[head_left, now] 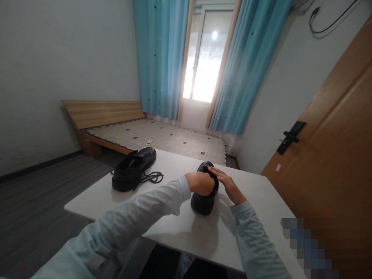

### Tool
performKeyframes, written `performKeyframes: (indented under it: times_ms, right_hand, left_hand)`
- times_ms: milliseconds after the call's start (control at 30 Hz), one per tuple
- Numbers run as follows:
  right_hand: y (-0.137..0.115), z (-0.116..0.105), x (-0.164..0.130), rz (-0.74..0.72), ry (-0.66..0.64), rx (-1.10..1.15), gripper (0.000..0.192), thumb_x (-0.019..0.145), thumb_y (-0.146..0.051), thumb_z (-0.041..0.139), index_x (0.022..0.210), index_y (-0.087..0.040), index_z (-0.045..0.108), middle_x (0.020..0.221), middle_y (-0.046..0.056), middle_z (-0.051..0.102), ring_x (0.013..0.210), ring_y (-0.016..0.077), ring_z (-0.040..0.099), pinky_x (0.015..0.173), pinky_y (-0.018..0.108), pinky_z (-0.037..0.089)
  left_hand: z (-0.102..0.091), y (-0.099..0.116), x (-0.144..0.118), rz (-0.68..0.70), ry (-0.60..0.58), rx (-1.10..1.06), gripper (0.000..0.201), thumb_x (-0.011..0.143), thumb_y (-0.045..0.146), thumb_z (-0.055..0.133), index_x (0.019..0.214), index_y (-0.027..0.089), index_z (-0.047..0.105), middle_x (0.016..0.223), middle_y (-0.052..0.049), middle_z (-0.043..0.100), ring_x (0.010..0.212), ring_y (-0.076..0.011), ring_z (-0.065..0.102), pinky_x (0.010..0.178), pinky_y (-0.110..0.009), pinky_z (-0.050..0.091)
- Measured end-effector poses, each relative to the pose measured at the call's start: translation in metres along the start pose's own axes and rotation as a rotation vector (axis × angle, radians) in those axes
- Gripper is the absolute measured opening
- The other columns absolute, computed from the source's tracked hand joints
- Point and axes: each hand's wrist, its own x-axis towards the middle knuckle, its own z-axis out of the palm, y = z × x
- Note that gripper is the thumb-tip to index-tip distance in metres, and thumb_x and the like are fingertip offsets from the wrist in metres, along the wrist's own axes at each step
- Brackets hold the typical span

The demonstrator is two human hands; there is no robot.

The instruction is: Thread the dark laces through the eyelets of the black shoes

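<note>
A black shoe [204, 203] stands on the white table [255, 201] in front of me, heel toward me. My left hand [200, 183] is closed over the shoe's top opening, gripping it. My right hand [226, 181] lies against the shoe's right side with fingers stretched over its top. A second black shoe [132, 169] rests on the table's far left, apart from both hands, with a loose black lace [151, 178] lying beside it.
A low wooden bed [122, 128] with a patterned mattress stands beyond the table under a window with blue curtains [162, 58]. A wooden door [334, 147] with a black handle is close on the right. Dark floor lies to the left.
</note>
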Motion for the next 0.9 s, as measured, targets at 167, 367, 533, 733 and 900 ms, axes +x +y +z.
performKeyframes:
  times_ms: [167,367,533,733,900]
  right_hand:
    - [-0.001,0.001,-0.001,-0.004,-0.001,0.0,0.043,0.088,-0.045,0.039,0.123,-0.025,0.056,0.134,0.003,0.05,0.127,0.0242,0.04,0.111,0.045,0.022]
    - [-0.003,0.001,0.0,0.023,-0.005,-0.003,0.044,0.087,-0.047,0.041,0.122,-0.026,0.058,0.134,0.003,0.051,0.126,0.0252,0.041,0.11,0.047,0.023]
    - [-0.004,0.0,0.002,0.022,-0.002,-0.004,0.044,0.086,-0.048,0.043,0.122,-0.026,0.058,0.133,0.004,0.052,0.126,0.0257,0.041,0.11,0.047,0.022]
    - [-0.001,0.002,0.002,0.017,0.0,-0.011,0.044,0.086,-0.046,0.042,0.122,-0.026,0.058,0.133,0.003,0.051,0.126,0.0257,0.041,0.11,0.047,0.022]
    - [-0.001,0.001,0.001,0.017,0.0,-0.02,0.043,0.086,-0.045,0.042,0.122,-0.026,0.058,0.133,0.003,0.051,0.126,0.0259,0.041,0.11,0.048,0.022]
  left_hand:
    - [0.001,0.014,-0.007,-0.172,-0.142,0.05,0.059,0.085,0.055,0.035,0.092,0.007,0.069,0.085,-0.019,0.069,0.089,-0.0289,0.064,0.079,-0.037,0.046]
    - [0.012,0.005,-0.001,-0.087,-0.199,0.105,0.062,0.061,0.06,0.067,0.098,0.01,0.069,0.088,-0.019,0.069,0.086,-0.0314,0.064,0.075,-0.038,0.049]
    - [0.015,0.005,-0.002,-0.13,-0.127,0.098,0.057,0.06,0.054,0.071,0.098,0.011,0.068,0.085,-0.019,0.069,0.083,-0.0305,0.065,0.069,-0.034,0.051]
    - [0.016,0.001,0.0,-0.07,-0.207,0.08,0.055,0.066,0.054,0.067,0.098,0.01,0.069,0.083,-0.019,0.069,0.082,-0.0311,0.065,0.068,-0.035,0.051]
    - [0.021,-0.006,0.004,0.01,-0.187,0.068,0.058,0.066,0.055,0.066,0.096,0.006,0.069,0.08,-0.019,0.069,0.076,-0.0304,0.066,0.063,-0.034,0.051]
